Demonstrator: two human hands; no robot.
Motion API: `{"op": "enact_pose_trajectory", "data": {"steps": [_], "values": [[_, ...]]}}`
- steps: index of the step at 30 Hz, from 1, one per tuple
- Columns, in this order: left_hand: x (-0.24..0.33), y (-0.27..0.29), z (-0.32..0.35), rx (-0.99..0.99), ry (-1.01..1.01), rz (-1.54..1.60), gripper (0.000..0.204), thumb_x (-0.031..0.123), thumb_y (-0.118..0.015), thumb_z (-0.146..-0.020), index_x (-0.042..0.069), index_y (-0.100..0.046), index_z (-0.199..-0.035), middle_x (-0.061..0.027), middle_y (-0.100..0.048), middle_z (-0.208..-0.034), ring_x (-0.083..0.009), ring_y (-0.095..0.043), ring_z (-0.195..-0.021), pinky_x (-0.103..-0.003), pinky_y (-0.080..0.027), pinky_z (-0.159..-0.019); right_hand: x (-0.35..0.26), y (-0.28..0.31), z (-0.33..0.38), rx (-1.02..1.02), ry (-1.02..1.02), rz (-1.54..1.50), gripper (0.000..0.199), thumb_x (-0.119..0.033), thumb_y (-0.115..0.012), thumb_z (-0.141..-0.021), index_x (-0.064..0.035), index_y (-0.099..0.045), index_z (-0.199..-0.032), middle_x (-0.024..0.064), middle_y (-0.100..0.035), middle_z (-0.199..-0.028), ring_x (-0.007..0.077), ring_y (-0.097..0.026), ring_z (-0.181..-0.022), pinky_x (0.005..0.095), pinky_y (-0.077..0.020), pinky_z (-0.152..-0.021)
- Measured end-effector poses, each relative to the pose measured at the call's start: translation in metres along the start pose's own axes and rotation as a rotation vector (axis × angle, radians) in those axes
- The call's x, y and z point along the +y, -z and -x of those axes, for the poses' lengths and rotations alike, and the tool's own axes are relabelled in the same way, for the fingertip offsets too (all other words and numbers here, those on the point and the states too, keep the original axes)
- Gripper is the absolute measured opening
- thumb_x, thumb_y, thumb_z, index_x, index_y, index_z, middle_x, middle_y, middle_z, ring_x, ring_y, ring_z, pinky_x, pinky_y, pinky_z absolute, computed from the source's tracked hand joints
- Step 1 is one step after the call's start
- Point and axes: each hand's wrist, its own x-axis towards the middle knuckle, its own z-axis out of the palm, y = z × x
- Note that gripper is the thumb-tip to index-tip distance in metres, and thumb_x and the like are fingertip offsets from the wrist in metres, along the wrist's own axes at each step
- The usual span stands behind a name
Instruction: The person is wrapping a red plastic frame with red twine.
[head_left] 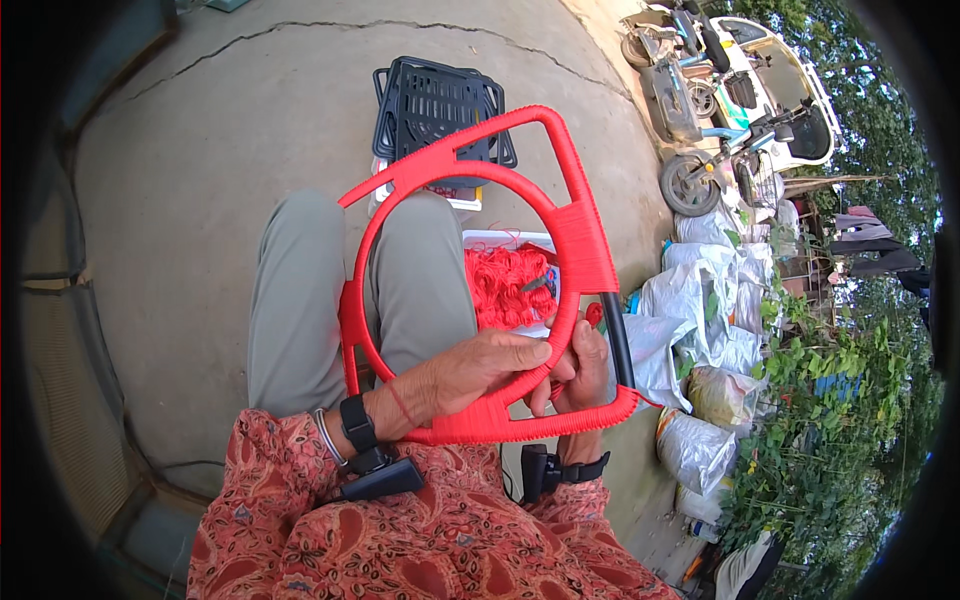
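A frame [575, 230] wound in red cord, a ring inside a squarish outline, is held up over my lap. Part of its right bar [618, 345] is bare black. My left hand [470, 370] grips the frame's lower edge with fingers laid across the wrapped bar. My right hand [585, 365] holds the same lower corner from behind, fingers curled around the ring and the cord. Seen through the ring, a white tub [505, 285] full of loose red cord sits beside my knee.
A stack of black plastic stools [440, 100] stands on the concrete ahead of my knees. Filled white sacks [700, 300] and green plants lie to the right. Parked scooters [700, 100] and a small vehicle stand at the upper right.
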Motion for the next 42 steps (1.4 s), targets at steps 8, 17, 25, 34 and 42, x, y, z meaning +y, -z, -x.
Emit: {"op": "enact_pose_trajectory", "data": {"steps": [8,17,25,34,42], "values": [[-0.007,-0.003,-0.001,0.086,0.003,0.014,0.037,0.03,-0.056,-0.092,-0.006,-0.063,-0.098,-0.0091,-0.063,-0.07,-0.0157,-0.06,-0.064,-0.027,-0.047,-0.074,0.003,0.011,0.001,-0.075,-0.089,-0.131,0.033,-0.03,-0.054,-0.093,0.0024,-0.056,-0.101,0.0011,-0.049,-0.053,0.0072,-0.041,-0.038,0.0206,-0.0315,-0.033],[-0.003,-0.002,-0.001,0.077,0.065,0.091,0.042,0.034,-0.051,-0.094,-0.006,-0.063,-0.1,-0.0098,-0.063,-0.073,-0.0144,-0.058,-0.065,-0.027,-0.046,-0.072,0.006,0.013,-0.003,-0.082,-0.09,-0.187,0.028,-0.026,-0.057,-0.092,0.001,-0.057,-0.097,-0.0057,-0.037,-0.05,0.0032,-0.032,-0.039,0.0196,-0.0258,-0.033],[-0.011,-0.001,-0.005,0.005,0.022,-0.006,0.033,0.03,-0.053,-0.094,-0.002,-0.062,-0.088,-0.0061,-0.059,-0.069,-0.0137,-0.057,-0.061,-0.025,-0.045,-0.069,0.001,0.008,0.001,-0.016,-0.109,-0.122,0.023,-0.022,-0.059,-0.091,0.0004,-0.056,-0.095,-0.0074,-0.037,-0.051,0.0003,-0.026,-0.041,0.0182,-0.0185,-0.036],[0.002,-0.008,-0.007,0.071,0.026,0.158,0.035,0.031,-0.05,-0.095,-0.001,-0.062,-0.088,-0.0061,-0.06,-0.071,-0.0143,-0.057,-0.065,-0.027,-0.045,-0.074,-0.007,0.002,-0.001,-0.077,-0.097,-0.128,0.026,-0.028,-0.056,-0.093,-0.003,-0.054,-0.088,-0.0047,-0.04,-0.051,0.0025,-0.032,-0.038,0.019,-0.0261,-0.034],[-0.01,-0.001,-0.015,0.045,0.022,0.004,0.031,0.027,-0.053,-0.093,-0.001,-0.062,-0.085,-0.0075,-0.06,-0.065,-0.0128,-0.056,-0.063,-0.027,-0.043,-0.079,0.0,0.02,0.004,-0.058,-0.084,-0.084,0.029,-0.028,-0.049,-0.095,-0.0004,-0.055,-0.1,-0.0064,-0.032,-0.051,0.0039,-0.027,-0.04,0.0203,-0.0247,-0.037]]}}
